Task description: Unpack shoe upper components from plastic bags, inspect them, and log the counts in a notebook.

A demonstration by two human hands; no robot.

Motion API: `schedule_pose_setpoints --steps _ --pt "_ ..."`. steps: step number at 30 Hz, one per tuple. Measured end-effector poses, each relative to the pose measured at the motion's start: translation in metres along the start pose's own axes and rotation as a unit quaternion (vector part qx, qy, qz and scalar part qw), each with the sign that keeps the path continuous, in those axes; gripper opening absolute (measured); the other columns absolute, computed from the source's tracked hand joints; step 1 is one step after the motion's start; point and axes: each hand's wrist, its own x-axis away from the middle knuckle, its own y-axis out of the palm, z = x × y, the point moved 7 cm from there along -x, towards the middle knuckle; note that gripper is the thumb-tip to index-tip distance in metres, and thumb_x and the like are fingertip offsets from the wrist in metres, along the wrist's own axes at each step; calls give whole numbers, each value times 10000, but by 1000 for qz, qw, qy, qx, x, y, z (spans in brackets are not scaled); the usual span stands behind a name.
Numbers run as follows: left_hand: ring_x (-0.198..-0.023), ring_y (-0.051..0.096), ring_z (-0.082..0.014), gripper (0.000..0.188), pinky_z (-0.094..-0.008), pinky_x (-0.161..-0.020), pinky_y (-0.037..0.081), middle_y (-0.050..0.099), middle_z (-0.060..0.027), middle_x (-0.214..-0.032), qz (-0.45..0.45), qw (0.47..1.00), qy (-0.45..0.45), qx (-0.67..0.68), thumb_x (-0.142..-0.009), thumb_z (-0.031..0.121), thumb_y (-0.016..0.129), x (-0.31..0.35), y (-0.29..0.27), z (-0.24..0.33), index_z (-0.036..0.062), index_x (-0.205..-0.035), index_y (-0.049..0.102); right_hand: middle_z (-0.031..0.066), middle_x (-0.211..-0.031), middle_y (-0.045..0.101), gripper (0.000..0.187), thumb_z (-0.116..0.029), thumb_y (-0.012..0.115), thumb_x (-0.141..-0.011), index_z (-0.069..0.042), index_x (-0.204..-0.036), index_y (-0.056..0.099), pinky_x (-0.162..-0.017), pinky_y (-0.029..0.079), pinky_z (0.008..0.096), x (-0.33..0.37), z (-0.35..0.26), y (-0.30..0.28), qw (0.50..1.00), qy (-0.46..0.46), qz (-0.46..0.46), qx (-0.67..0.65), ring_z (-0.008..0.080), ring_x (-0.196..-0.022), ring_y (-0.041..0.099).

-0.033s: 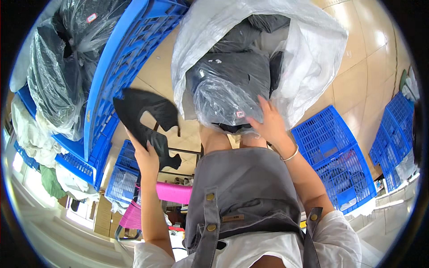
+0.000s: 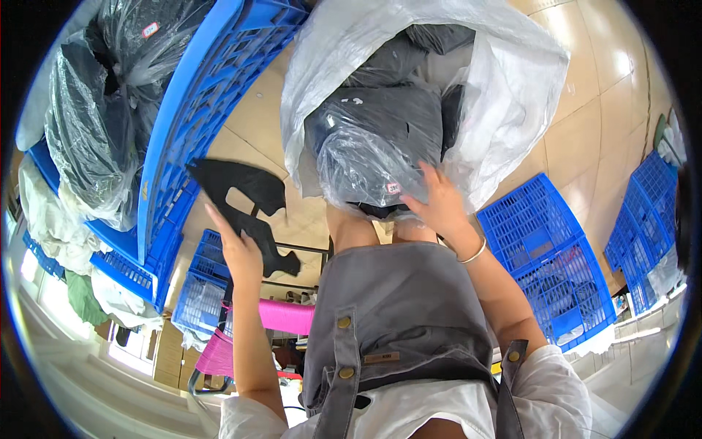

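My left hand (image 2: pixel 241 254) is closed on a flat black cut piece (image 2: pixel 257 183), curved, with an opening in its middle; it looks like a shoe upper. The piece hangs out beside a blue crate wall, over the floor. My right hand (image 2: pixel 444 206), fingers apart and holding nothing, is at the edge of a clear plastic bag (image 2: pixel 362 164) with dark contents and a small label. Whether its fingertips touch the bag I cannot tell. That bag lies in the mouth of a large white sack (image 2: pixel 523 91), in front of my knees, with more dark bundles behind it.
A tall blue crate (image 2: pixel 172 124) stands at the left, next to clear bags of black material (image 2: pixel 95 124). Blue crates (image 2: pixel 545 234) sit on the tiled floor at the right. A pink-strapped seat (image 2: pixel 281 316) is near my left forearm.
The black piece in my left hand has tilted and its upper end has dropped slightly. My right hand has barely shifted.
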Motion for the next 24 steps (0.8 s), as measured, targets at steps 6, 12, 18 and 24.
schedule_pose_setpoints --steps 6,12,18,24 --pt "-910 559 -427 628 -440 -757 466 475 -294 -1171 -279 950 -7 -137 -751 -45 436 -6 103 -34 239 -1311 424 151 -862 568 204 -99 612 -783 0 -940 528 -703 448 364 24 18 16 991 -53 2 -126 326 -813 554" --pt "-976 562 -345 285 -387 -897 413 593 -195 -1059 -371 923 -68 -80 -821 279 467 7 161 -27 177 -972 686 152 -850 549 214 -79 585 -793 3 -979 516 -708 450 377 45 30 13 981 11 2 -196 325 -777 550" --pt "-945 562 -368 427 -417 -875 411 611 -229 -944 -402 913 -64 29 -820 445 502 15 182 10 68 -935 666 191 -835 570 333 -140 594 -786 -14 -1065 464 -666 475 418 47 52 37 997 -14 -34 69 346 -775 572" --pt "-770 575 -432 433 -485 -700 438 607 -250 -799 -266 954 -76 -115 -891 360 453 19 170 4 -16 -773 630 173 -672 569 227 -142 574 -801 -18 -975 497 -540 465 415 42 29 40 990 -62 -124 21 341 -599 566"
